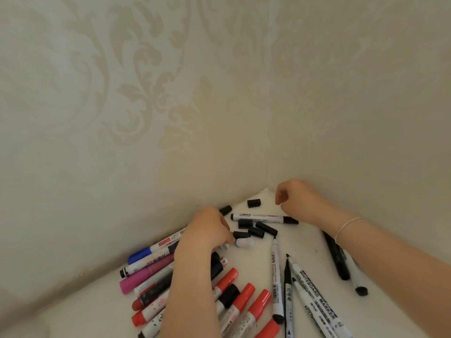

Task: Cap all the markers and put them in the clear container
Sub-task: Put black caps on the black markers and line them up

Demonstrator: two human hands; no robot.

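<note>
**Caps sorted in the desk's far corner**

The left hand (207,230) curls its fingers around something small at its tips, apparently a pale cap (244,243) or marker end; exactly what it pinches I cannot tell. The right hand (297,198) hangs over the far corner with fingers loosely curled and nothing visibly held.

Between the hands lie loose black caps (253,230), with one more (254,203) nearer the corner, beside a white marker (263,218) lying crosswise. Red-capped markers (244,301) and a pink one (146,274) crowd the near left of the desk (307,242) under the left forearm; thin whiteboard markers (314,296) fan out at the near right, several with bare tips.

These things are probably light, stiff and smooth (round barrels roll readily), so a grip mid-barrel with the cap pushed on straight should serve. The caps are small and likely skid under a fingertip.

Walls (170,93) close in the corner on two sides, so open room lies only toward the near edge. The clear container is not in view.
</note>
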